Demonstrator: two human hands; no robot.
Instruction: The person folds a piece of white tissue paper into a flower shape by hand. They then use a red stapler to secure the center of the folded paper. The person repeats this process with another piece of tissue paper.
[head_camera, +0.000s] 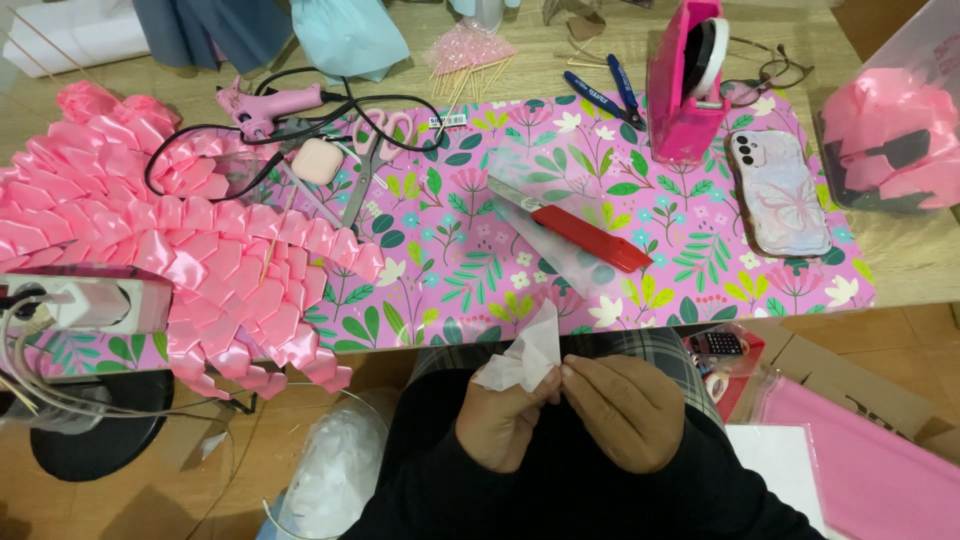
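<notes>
Pink ribbons (890, 125) fill clear plastic bin (935, 50) (hands pinch white tissue (522, 358)).

We hold our left hand (505, 425) and right hand (620, 410) together at our lap, fingertips apparently pinched.

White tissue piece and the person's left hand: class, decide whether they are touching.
Touching. The head view shows the left hand pinching the white tissue piece between its fingertips, with the right hand meeting it there.
</notes>
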